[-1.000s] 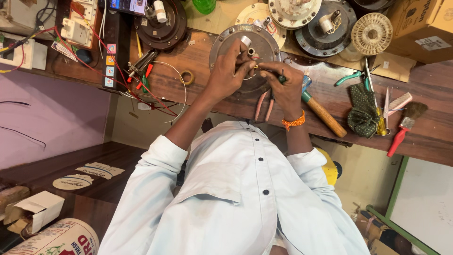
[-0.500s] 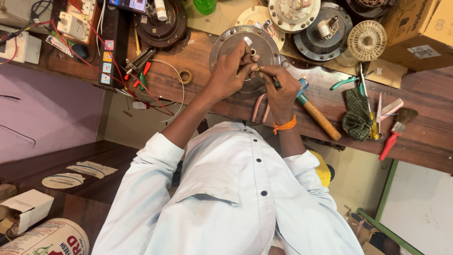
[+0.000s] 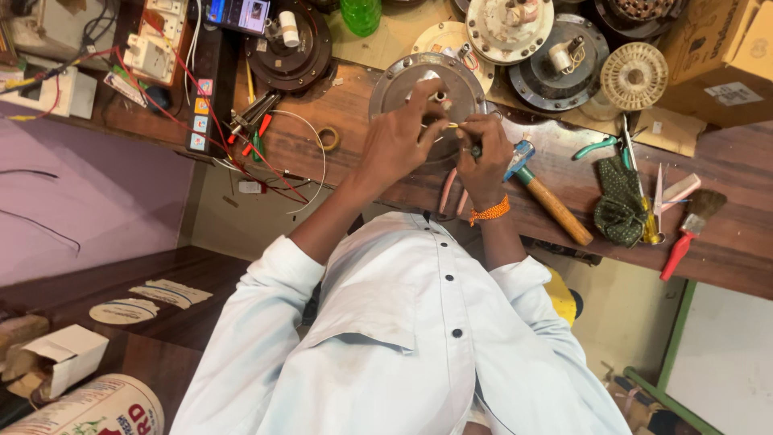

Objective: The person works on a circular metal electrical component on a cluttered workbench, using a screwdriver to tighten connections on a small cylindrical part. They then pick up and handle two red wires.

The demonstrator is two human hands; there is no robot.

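Pinching a thin yellowish wire [image 3: 445, 126], the left hand [image 3: 400, 143] and the right hand [image 3: 483, 153] met over a round metal motor plate [image 3: 394, 89]. The view was odd, so which hand was which is a best guess. The left hand's fingers were curled tight near the white post in the plate's middle. The right hand was closed too, and it seemed to hold a small dark tool, but that part was too tiny to be sure of. The wire ran sideways between the two hands, with its ends in both pinches. The plate lay flat on the wooden bench [image 3: 725, 234], right under the hands, and both hands were just as close to it.

A hammer [image 3: 547, 197] with a wooden handle lay just beside the right hand. Farther along lay green pliers [image 3: 596, 147], a cloth pouch [image 3: 618, 201] and a red brush [image 3: 691, 229]. Red wires [image 3: 241, 129] lay on the other side.
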